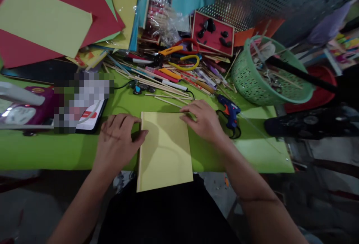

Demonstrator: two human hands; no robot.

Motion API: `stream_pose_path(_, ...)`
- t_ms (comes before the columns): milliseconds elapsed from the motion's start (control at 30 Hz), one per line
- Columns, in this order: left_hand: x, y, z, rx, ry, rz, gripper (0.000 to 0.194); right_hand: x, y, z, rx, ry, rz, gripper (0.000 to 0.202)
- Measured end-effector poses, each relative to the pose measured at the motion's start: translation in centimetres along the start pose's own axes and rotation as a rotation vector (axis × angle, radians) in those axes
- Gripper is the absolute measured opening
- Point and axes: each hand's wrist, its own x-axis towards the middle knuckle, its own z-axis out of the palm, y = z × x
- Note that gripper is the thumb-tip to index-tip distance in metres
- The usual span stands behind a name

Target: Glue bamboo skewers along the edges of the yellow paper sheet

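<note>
A yellow sheet of card (168, 150) lies in front of me, its lower part sticking out past the table's front edge. Along its left side runs a narrow pale strip (140, 150). My left hand (119, 139) is at that side, fingers bent, with the thumb tip over the strip and apart from the index finger. At the upper right corner of the card is my right hand (203, 120), its thumb and index finger curved with a small gap between them. Whether its fingertips touch the card is hard to see. A blue glue gun (230, 111) lies just right of this hand.
Behind the card are thin wooden sticks (159, 83), pens and scissors (186, 63). Coloured paper (45, 19) and a phone (89, 120) lie left. A green basket (244, 73) and a black stand-like object (303, 122) are right, on or by the green table (70, 154).
</note>
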Motion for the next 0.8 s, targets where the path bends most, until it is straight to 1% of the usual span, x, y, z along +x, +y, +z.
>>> stream_pose_path(100,0.0,0.2,-0.1,-0.013,0.009,-0.025,0.012,-0.1,-0.5,1.0,-0.041,-0.077,-0.042,0.025)
stream_pose_path(167,0.0,0.2,-0.2,-0.024,0.027,-0.047,0.008,-0.2,-0.7,1.4,-0.066,-0.097,-0.043,0.033)
stream_pose_path(233,0.0,0.2,-0.2,-0.044,0.046,-0.060,0.008,-0.3,-0.8,1.6,-0.075,-0.106,-0.036,0.035)
stream_pose_path(300,0.0,0.3,-0.2,-0.068,0.057,-0.073,0.010,-0.4,-0.7,1.4,-0.066,-0.107,-0.041,0.033)
stream_pose_path(367,-0.1,0.5,-0.1,-0.087,0.059,-0.101,0.011,-0.4,-0.6,1.0,-0.045,-0.076,-0.053,0.029)
stream_pose_path(467,-0.3,1.4,0.2,-0.090,0.058,-0.148,0.010,-0.4,-0.2,-0.4,0.006,0.044,-0.047,0.023)
stream_pose_path(600,-0.9,2.7,0.4,-0.092,0.055,-0.167,0.010,-1.5,0.5,-2.6,0.098,0.276,0.039,0.015)
stream_pose_path(667,-1.2,3.1,0.4,-0.094,0.057,-0.168,0.011,-2.9,1.1,-3.5,0.143,0.413,0.105,0.012)
stream_pose_path(733,-1.3,3.3,0.4,-0.079,0.059,-0.171,0.013,-4.8,2.0,-4.1,0.163,0.551,0.183,0.011)
stream_pose_path(800,-1.3,3.3,0.5,-0.054,0.050,-0.175,0.016,-7.0,3.1,-4.4,0.149,0.653,0.284,0.012)
